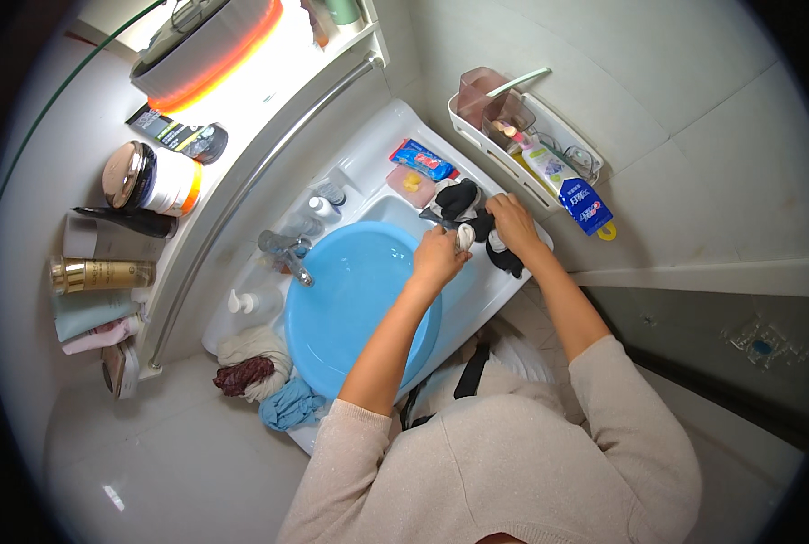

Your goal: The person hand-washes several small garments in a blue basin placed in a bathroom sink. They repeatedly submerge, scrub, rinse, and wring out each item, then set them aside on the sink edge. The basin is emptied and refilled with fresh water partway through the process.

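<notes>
My left hand [438,257] grips a small white cloth bundle [466,236], possibly a rolled sock, at the right end of the white washbasin [394,122]. Beside it, the curled fingers of my right hand [511,222] pinch a black cloth [482,224]. Another black and white fabric piece [506,260] lies under my right wrist, on the basin's rim. Just beyond my hands is a heap of black and pale cloth [456,198], probably socks. A large light-blue plastic basin [350,313] with liquid in it sits in the washbasin, partly covered by my left forearm.
A metal faucet [287,256] reaches over the blue basin's edge. Damp cloths [290,404] and a pump bottle [258,301] stand left. A blue packet [423,160] lies near a pink soap dish [408,187]. A white caddy [500,158] hangs on the wall; cosmetics line a shelf [238,170].
</notes>
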A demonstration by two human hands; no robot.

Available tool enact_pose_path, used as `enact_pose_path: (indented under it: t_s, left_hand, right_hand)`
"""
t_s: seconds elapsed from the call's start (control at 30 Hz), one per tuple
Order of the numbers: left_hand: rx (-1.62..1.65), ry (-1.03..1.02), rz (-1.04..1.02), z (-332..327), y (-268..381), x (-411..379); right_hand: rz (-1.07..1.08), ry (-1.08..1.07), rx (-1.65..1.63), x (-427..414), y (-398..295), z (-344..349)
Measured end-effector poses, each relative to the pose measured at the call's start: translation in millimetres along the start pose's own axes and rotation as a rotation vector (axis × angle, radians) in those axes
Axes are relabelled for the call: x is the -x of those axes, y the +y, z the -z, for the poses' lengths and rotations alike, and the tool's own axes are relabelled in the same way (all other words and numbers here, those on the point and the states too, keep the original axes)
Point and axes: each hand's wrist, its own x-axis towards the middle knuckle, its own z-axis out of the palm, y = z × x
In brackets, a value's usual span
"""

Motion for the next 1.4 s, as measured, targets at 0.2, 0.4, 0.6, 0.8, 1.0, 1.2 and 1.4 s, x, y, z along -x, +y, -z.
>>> enact_pose_path:
  t_s: [0.2, 0.4, 0.6, 0.8, 1.0, 1.2, 1.4]
  left_hand:
    - [-0.005, -0.086, 0.185, -29, 0, -19]
    - [-0.013, 0.094, 0.092, -40, 28, -36]
    - [0.368, 0.244, -0.102, -54, 2, -17]
    - [0.728, 0.171, -0.150, 14, -1, 45]
    - [1.534, 0.420, 0.295, 34, -60, 101]
    - [1.907, 0.532, 0.458, 33, -111, 153]
    - [1.812, 0.785, 0.842, 19, -156, 183]
  right_hand:
    - [-0.293, 0.288, -0.148, 29, -18, 37]
    - [-0.687, 0.343, -0.747, 70, -23, 23]
    - [-0.756, 0.332, -1.187, 64, -47, 31]
    - [-0.323, 0.231, -0.958, 32, -99, 17]
    - [-0.254, -0.404, -1.199, -5, -166, 8]
    - [-0.368, -1.101, -1.145, -24, -211, -29]
    - [0.024, -0.942, -0.903, -17, -202, -103]
